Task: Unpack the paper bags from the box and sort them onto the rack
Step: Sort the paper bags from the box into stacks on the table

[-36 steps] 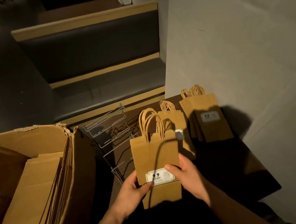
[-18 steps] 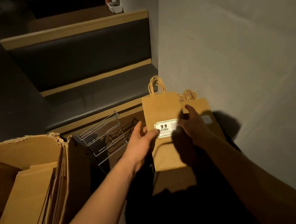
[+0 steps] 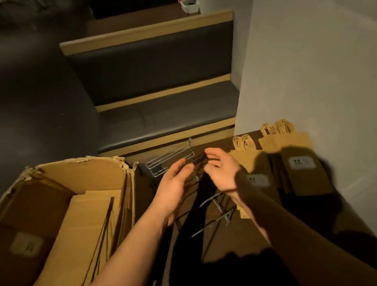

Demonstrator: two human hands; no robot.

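An open cardboard box (image 3: 102,165) at the left holds a stack of flat brown paper bags (image 3: 83,234). A wire rack (image 3: 172,157) stands on the dark table (image 3: 330,231) between the box and two piles of bags with twisted handles, one nearer (image 3: 257,171) and one by the wall (image 3: 300,162), each with a white label. My left hand (image 3: 174,186) and my right hand (image 3: 223,169) hover empty over the rack, palms facing each other, fingers loosely bent.
A grey wall (image 3: 317,62) runs along the right of the table. Beyond the table is a dark padded bench (image 3: 166,114) with wooden trim, and a small white tray (image 3: 189,5) sits far back. Dark floor lies to the left.
Both hands held a labelled bag and carried it toward the piles on the right. They have let it go and now hover empty above the wire rack.
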